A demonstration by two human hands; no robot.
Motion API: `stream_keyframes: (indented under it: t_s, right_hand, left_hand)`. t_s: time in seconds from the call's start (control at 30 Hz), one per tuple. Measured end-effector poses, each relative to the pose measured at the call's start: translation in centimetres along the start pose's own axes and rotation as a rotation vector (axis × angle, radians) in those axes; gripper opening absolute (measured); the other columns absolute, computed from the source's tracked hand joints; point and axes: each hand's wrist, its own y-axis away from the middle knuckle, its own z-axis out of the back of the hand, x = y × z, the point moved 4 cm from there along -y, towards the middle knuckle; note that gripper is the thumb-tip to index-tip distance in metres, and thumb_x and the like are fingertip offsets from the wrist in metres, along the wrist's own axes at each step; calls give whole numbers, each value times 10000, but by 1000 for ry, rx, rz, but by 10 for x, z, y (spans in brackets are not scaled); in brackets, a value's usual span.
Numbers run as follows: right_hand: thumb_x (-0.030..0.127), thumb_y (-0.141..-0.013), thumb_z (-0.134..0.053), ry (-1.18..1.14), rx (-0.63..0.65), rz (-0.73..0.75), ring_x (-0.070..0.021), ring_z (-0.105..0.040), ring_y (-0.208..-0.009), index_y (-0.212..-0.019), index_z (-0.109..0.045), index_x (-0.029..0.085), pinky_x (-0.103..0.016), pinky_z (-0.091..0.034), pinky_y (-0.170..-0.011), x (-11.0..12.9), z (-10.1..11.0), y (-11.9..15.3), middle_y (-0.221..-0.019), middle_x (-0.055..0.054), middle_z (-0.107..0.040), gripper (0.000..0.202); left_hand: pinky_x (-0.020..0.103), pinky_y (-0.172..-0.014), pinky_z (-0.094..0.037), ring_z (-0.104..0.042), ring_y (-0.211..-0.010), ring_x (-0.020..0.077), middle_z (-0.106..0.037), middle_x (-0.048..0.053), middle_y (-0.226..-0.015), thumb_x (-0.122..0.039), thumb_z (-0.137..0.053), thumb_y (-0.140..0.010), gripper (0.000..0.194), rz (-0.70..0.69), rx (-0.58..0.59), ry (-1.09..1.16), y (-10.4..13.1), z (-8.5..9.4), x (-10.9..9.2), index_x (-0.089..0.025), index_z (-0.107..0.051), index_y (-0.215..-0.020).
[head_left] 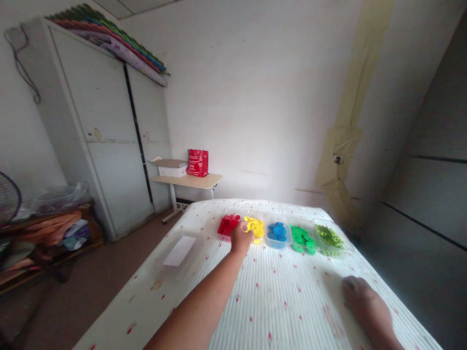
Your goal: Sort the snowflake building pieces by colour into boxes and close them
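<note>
On a white ribbed table cover stand clear containers in a row: red pieces [226, 225], yellow pieces [257, 228], blue pieces [277, 232], green pieces [303, 239] and light green pieces [329, 238]. My left hand [241, 238] reaches to the yellow pieces, its fingers drawn together at their left edge beside the red ones; what they hold, if anything, is too small to name. Lower right, my right hand [359, 291] rests on the cover with fingers curled. A clear tray [164, 272] with a white card [179, 251] lies at the left.
Behind the table cover [270, 301] is a small side table [189, 181] with a red bag [198, 163] and a white box [171, 170]. A grey cabinet [109, 146] and a shelf of clothes [69, 228] are on the left.
</note>
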Motion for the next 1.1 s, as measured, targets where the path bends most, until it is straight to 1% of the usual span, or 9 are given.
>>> stream_keyframes:
  t_s: [0.13,0.23,0.3,0.4,0.5,0.63,0.8,0.97,1.1]
  right_hand:
    - [381,-795,-337,-12,1,4,-192,-598,-730,-797,-590,237,-267,-420,-609,-1,0,-1,-888,-72,-615,291]
    - [396,-780,-348,-32,18,-8,-201,-607,-721,-789,-589,241,-278,-430,-601,0,2,-2,-896,-80,-628,287]
    - [402,-767,-357,-52,32,-24,-206,-616,-725,-785,-591,244,-282,-441,-607,-1,4,-3,-906,-84,-639,283]
    - [410,-755,-355,-76,13,-23,-215,-628,-753,-796,-596,254,-285,-459,-630,3,6,-2,-925,-83,-653,290]
    - [417,-766,-339,-102,-44,58,-217,-637,-773,-812,-604,256,-281,-476,-661,20,3,3,-920,-73,-668,313]
    - [386,-780,-370,-182,0,308,-204,-652,-819,-885,-630,252,-251,-497,-701,73,-21,13,-944,-55,-687,311]
    - [274,-825,-367,-313,45,571,-177,-646,-870,-1116,-561,246,-252,-504,-737,172,-52,23,-1046,-47,-661,351]
    - [190,-801,-406,-329,65,623,-179,-644,-855,-1275,-426,228,-284,-497,-737,264,-71,17,-1006,-72,-665,476]
    - [165,-789,-435,-290,52,584,-196,-640,-870,-1325,-354,241,-301,-493,-731,306,-82,5,-1050,-91,-646,548]
  left_hand:
    - [384,-807,-480,-558,-958,178,-538,71,-1159,-315,-490,-855,289,-38,-37,-144,13,21,12,-183,-526,-1109]
    - [384,-929,-393,-509,-1027,182,-559,64,-1140,-278,-495,-840,239,-87,-92,-290,25,58,26,-211,-577,-1055]
    - [355,-957,-354,-476,-1065,202,-590,53,-1092,-248,-482,-807,267,-200,-158,-656,33,88,35,-216,-601,-1044]
    - [410,-952,-313,-422,-1128,257,-534,86,-1203,-337,-469,-774,410,-118,-254,-997,43,129,57,-204,-547,-1154]
    - [458,-976,-239,-331,-1217,291,-431,99,-1325,-445,-463,-737,558,-6,-253,-1145,48,148,80,-217,-471,-1246]
    - [523,-980,-170,-259,-1265,334,-313,86,-1415,-514,-454,-707,639,100,-213,-1174,50,149,104,-269,-414,-1295]
    - [558,-976,-148,-221,-1287,355,-279,104,-1432,-514,-471,-695,659,174,-251,-1154,51,150,114,-284,-396,-1307]
    - [553,-979,-168,-148,-1315,349,-253,103,-1444,-468,-488,-703,629,185,-321,-1135,53,155,112,-265,-418,-1294]
    - [551,-984,-171,-143,-1317,354,-249,99,-1446,-435,-506,-696,630,205,-349,-1111,53,157,113,-258,-417,-1293]
